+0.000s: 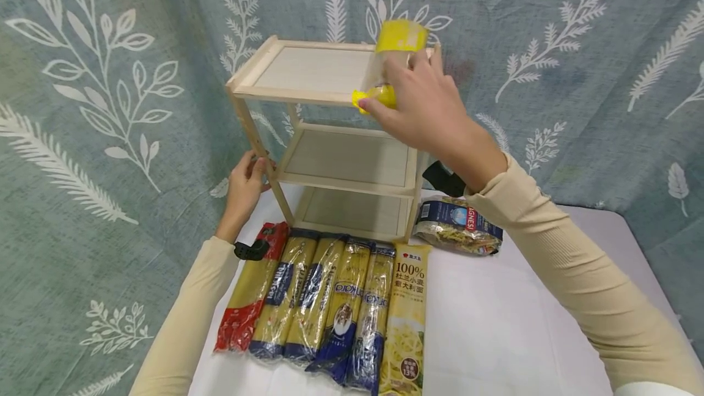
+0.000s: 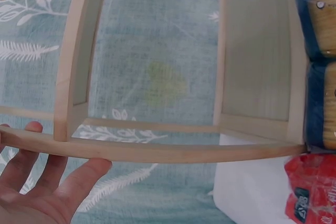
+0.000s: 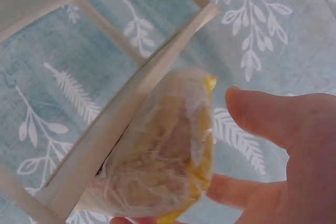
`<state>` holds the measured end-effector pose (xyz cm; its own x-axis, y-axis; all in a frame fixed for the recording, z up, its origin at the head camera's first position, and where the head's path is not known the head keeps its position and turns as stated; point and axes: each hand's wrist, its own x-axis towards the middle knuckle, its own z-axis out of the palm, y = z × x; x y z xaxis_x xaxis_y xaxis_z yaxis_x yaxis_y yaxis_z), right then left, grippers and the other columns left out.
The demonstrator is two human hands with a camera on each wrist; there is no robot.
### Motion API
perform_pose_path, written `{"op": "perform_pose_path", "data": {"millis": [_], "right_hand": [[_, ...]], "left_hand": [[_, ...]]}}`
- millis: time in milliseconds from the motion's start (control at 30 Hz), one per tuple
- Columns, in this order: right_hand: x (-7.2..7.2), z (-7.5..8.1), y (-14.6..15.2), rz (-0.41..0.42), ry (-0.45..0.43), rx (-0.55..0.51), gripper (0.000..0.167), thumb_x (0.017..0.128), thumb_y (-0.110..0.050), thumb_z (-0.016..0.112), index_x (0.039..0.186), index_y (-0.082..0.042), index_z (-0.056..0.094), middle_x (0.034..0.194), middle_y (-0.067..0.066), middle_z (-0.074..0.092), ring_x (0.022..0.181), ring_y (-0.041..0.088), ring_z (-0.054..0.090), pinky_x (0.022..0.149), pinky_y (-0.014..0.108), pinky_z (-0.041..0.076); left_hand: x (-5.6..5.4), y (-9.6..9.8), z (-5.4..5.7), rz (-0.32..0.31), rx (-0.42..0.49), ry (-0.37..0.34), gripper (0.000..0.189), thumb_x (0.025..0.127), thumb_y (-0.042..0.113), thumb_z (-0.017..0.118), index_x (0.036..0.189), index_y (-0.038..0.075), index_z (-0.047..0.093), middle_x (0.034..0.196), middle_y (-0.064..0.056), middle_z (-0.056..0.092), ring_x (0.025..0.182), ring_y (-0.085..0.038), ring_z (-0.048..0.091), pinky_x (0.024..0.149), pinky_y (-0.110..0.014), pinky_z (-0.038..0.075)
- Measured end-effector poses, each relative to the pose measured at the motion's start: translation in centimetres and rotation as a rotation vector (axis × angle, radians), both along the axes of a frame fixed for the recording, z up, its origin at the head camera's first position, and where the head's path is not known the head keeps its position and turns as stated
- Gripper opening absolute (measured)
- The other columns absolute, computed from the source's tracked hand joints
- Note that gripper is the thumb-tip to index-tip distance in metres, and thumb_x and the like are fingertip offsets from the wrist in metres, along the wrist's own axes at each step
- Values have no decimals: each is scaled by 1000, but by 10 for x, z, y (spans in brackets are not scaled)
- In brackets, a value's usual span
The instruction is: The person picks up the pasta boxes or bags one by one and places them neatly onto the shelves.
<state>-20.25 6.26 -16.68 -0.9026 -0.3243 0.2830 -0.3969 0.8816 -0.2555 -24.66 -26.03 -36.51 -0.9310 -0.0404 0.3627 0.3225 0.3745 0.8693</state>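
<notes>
A three-tier wooden shelf rack (image 1: 324,101) stands on the white-covered table. My left hand (image 1: 244,185) grips its left front post, with some fingertips showing past the wood in the left wrist view. Over the right part of the top tier, my right hand (image 1: 423,99) holds a clear and yellow plastic bag of pasta (image 1: 403,35). The bag is blurred in the head view. In the right wrist view the pasta bag (image 3: 157,156) is close to the rack's edge, and tan pieces show through the film. Part of the fingers is hidden behind the bag.
Several long spaghetti packs (image 1: 324,298) lie side by side in front of the rack, with a red-ended pack (image 1: 247,292) at the left and a yellow noodle pack (image 1: 406,322) at the right. A dark blue pasta bag (image 1: 459,225) lies right of the rack. A patterned curtain (image 1: 181,47) hangs behind.
</notes>
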Motion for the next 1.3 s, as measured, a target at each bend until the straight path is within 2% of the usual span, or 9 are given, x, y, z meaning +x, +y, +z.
{"op": "perform_pose_path", "data": {"millis": [100,200,267,400,667,800,900,1033,1300], "right_hand": [[7,-2,3,51,4,-14,49,94,-49,52,125,-12,49,125,22,44,119,43,38,89,54,40],[14,-2,6,86,12,-18,54,93,-48,53,134,-13,46,131,20,42,110,39,44,87,52,40],[18,-2,8,103,18,-30,56,93,-46,55,137,-14,45,133,19,42,112,37,43,89,53,40],[26,-2,14,127,15,-80,57,93,-44,57,140,-15,42,134,15,41,119,32,38,91,52,39],[45,-12,31,197,70,-196,52,92,-35,61,136,-10,48,128,14,45,106,28,40,81,45,39],[53,-19,38,243,99,-211,49,92,-32,63,133,-8,50,128,15,46,109,29,42,83,46,39],[59,-24,42,262,94,-213,48,91,-31,64,131,-8,51,129,15,46,117,30,42,89,49,40],[68,-32,46,273,68,-214,47,91,-28,65,132,-9,51,129,14,46,119,30,42,92,51,41],[81,-54,53,272,38,-206,47,90,-29,66,133,-12,51,125,11,48,117,28,44,88,49,45]], "left_hand": [[0,-1,1,5,0,-1,36,103,24,40,129,1,49,113,-28,58,105,-41,58,72,-45,56],[1,-1,1,11,1,-6,36,103,24,40,130,1,49,112,-27,58,105,-41,58,71,-39,57],[1,-1,2,12,1,-4,37,103,24,40,130,1,48,112,-28,58,105,-40,58,71,-38,58],[1,0,2,12,-5,2,38,103,24,40,131,0,48,112,-29,57,106,-41,58,73,-44,56],[0,2,4,-6,0,7,38,103,23,39,131,-1,47,113,-31,57,106,-42,57,75,-53,53],[0,3,6,-12,10,8,37,103,22,40,131,-2,47,113,-32,57,106,-43,57,75,-50,54],[0,3,6,-15,15,6,37,103,22,40,130,-2,47,112,-31,57,106,-43,57,75,-51,54],[0,3,5,-14,10,3,37,103,22,39,130,-1,47,111,-28,58,106,-43,57,75,-54,52],[2,3,4,-9,4,-5,37,103,21,40,131,-1,47,111,-25,59,107,-43,57,76,-52,53]]}}
